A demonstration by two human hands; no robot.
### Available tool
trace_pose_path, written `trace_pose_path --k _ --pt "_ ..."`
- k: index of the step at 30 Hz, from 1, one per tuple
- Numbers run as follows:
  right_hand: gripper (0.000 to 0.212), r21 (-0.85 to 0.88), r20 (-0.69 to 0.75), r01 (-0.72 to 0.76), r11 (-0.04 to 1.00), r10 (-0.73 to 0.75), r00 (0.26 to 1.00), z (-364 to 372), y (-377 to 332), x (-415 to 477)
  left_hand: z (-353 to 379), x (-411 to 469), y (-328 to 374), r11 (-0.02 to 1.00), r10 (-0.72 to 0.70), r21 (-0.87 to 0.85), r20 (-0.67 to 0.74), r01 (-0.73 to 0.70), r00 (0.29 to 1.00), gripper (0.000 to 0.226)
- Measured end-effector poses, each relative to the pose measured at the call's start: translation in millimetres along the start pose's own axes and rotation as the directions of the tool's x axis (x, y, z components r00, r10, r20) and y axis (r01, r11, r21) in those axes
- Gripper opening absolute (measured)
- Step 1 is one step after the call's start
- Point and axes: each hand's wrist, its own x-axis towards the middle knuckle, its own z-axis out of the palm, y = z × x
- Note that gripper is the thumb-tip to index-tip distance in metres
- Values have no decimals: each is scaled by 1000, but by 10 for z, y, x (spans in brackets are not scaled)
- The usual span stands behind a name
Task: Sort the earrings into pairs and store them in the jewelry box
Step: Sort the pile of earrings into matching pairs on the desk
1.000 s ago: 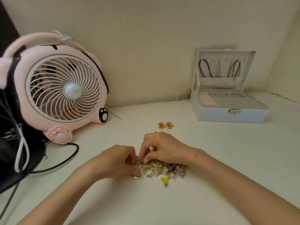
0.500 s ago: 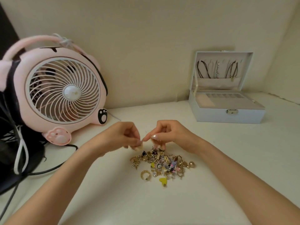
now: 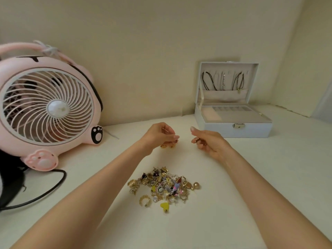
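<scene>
Your left hand (image 3: pixel 160 135) is curled, fingertips pinched above gold pair (image 3: pixel 168 145), desk (image 3: pixel 260 177) centre. Right hand (image 3: pixel 208 143) half-curled. Held contents: cannot tell. Earring pile (image 3: pixel 162 186) toward front edge, jewelry box (image 3: pixel 233 130) open at back right. Risk: weak pinch drops stud into pile, making a mismatch.

Left hand (image 3: pixel 160 136) and right hand (image 3: pixel 209 143), a second ago working together in the heap of mixed gold and coloured earrings (image 3: pixel 162 186): now lifted beyond it and parted, the right pinching a small gold earring (image 3: pixel 197 140).
</scene>
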Motion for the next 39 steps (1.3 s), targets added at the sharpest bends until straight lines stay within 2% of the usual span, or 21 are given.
trace_pose_path --k 3,7,11,14,19,22,31,36,39 --pt "32 -126 -34 47 991 -52 998 -70 3 22 166 182 0 973 66 220 18 -68 998 15" --pt "31 -316 -101 112 942 -151 983 -130 55 75 329 425 -40 876 105 468 52 -117 993 12" --pt "12 -269 3 98 958 -101 995 -171 95 115 390 550 -83 838 84 539 30 -87 996 11" --pt "16 -318 -5 100 943 -107 994 -171 124 162 388 577 -103 800 86 596 8 -74 996 13" --pt "13 -487 -36 206 849 -255 966 -181 133 218 338 620 -156 792 68 603 72 -98 995 4" --pt "17 -501 -60 213 839 -279 958 -210 163 229 327 639 -196 812 79 574 76 -108 994 3" --pt "12 -514 62 316 798 -333 941 -173 299 346 266 663 -278 839 84 534 72 -109 994 3" --pt "15 -689 73 326 648 -386 920 -83 358 379 193 638 -349 846 98 523 43 -106 994 9" --pt "15 -718 77 329 613 -400 913 -83 368 383 200 623 -347 863 99 494 42 -107 994 10"
